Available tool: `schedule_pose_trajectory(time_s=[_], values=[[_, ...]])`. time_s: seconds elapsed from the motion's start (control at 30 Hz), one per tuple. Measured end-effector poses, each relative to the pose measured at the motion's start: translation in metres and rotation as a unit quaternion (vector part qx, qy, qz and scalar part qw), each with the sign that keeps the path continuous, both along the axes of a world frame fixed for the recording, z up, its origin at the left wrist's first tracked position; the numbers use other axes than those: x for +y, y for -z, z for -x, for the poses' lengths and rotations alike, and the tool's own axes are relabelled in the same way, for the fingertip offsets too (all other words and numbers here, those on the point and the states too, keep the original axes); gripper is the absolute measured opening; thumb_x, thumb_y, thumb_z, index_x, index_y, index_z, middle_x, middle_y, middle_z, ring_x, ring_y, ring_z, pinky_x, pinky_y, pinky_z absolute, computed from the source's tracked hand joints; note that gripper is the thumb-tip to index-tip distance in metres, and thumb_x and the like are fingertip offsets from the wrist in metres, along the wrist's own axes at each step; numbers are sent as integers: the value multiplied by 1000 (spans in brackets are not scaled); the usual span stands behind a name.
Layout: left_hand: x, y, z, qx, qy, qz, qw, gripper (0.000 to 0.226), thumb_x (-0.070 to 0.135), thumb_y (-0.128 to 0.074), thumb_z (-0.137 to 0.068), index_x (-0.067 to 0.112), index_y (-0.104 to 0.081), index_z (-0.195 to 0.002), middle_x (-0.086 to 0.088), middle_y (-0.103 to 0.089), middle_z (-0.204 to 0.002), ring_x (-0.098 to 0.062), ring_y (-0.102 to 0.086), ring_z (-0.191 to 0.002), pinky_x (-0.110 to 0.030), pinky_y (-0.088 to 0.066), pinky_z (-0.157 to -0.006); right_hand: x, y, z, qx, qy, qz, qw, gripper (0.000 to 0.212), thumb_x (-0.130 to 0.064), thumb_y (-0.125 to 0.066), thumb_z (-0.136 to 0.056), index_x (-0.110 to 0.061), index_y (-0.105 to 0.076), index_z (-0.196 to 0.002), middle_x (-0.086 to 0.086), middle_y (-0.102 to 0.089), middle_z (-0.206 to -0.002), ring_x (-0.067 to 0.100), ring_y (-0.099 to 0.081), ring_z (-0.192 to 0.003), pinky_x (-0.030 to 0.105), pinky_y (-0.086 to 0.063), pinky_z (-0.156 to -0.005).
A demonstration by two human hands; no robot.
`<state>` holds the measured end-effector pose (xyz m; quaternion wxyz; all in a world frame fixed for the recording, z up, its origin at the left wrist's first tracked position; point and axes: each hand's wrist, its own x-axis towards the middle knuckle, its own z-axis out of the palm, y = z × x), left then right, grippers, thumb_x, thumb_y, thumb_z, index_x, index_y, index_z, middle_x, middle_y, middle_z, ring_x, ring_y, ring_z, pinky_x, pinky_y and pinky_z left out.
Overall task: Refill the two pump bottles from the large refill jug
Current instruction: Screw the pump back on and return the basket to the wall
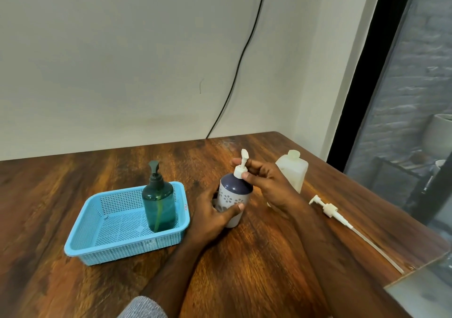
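Your left hand wraps the body of the floral pump bottle, upright on the table; your right hand pinches its pump collar w/ thumb and fingers. Green pump bottle stands in the blue basket, left of your grip. Refill jug, uncapped, sits just behind your right hand; its loose pump lies further right. Risk: elbow or wrist knocks the open jug, spill. Risk: weak lower hold lets the bottle spin or tip while twisting.

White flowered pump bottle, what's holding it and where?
Left hand grips the white flowered bottle around its body; right hand fingers pinch its pump collar.
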<state>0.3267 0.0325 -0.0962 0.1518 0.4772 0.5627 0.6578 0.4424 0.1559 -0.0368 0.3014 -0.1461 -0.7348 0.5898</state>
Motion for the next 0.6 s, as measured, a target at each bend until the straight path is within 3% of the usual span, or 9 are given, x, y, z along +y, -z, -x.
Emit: schedule_pose_trajectory(time_s=[0.07, 0.2, 0.27, 0.37, 0.43, 0.5, 0.6], values=[[0, -1, 0, -5, 1, -2, 1000, 53, 10, -84, -76, 23, -61, -123, 12, -71, -112, -8, -68, -102, -19, -54, -78, -1, 2, 1, 13, 31, -5, 999, 30, -4, -67, -93, -9, -69, -122, 0, -73, -120, 14, -67, -115, 38, -52, -103], [-2, -3, -2, -7, 5, 1, 1000, 55, 10, -83, -77, 24, -60, -124, 15, -71, -112, -5, -68, -103, -16, -53, -78, -7, 0, 9, 5, 174, -46, 984, 39, -26, -94, -65, -15, -72, -96, -2, -76, -94, 15, -72, -91, 41, -60, -86], [-2, -2, -1, -3, 6, 3, 1000, 54, 11, -83, -77, 23, -60, -124, 15, -71, -112, -5, -67, -103, -15, -53, -78, -9, -2, 11, -9, 169, -55, 984, 48, -31, -96, -61, -17, -67, -96, -3, -74, -93, 15, -71, -90, 38, -60, -84], [-2, -2, -1, -4, 7, 4, 1000, 53, 12, -83, -77, 24, -60, -123, 14, -71, -111, -5, -67, -103, -16, -53, -78, -7, -1, 9, -21, 61, -18, 998, 44, -33, -84, -78, -25, -67, -118, -9, -72, -115, 8, -66, -109, 37, -54, -99], [-2, -3, -1, -4, 1, 2, 1000, 53, 12, -84, -77, 28, -59, -121, 14, -71, -109, -5, -67, -102, -16, -53, -78, -5, 1, 4, 0, 6, 26, 1000, 32, -22, -66, -95, -20, -66, -127, -8, -70, -124, 8, -63, -119, 36, -49, -105], [-2, -3, -2, -2, 2, 0, 1000, 53, 10, -83, -77, 28, -59, -120, 14, -71, -109, -5, -67, -101, -16, -53, -77, -3, 3, 2, 13, 15, 25, 999, 27, -12, -58, -100, -14, -68, -125, -4, -72, -123, 11, -64, -119, 36, -49, -106], [-1, -2, -1, -6, 4, 1, 1000, 52, 10, -83, -77, 28, -60, -120, 14, -71, -109, -6, -68, -101, -16, -53, -77, -2, 5, 6, 38, 95, -12, 995, 16, -14, -74, -90, -14, -75, -106, 1, -76, -107, 17, -71, -105, 44, -55, -99]])
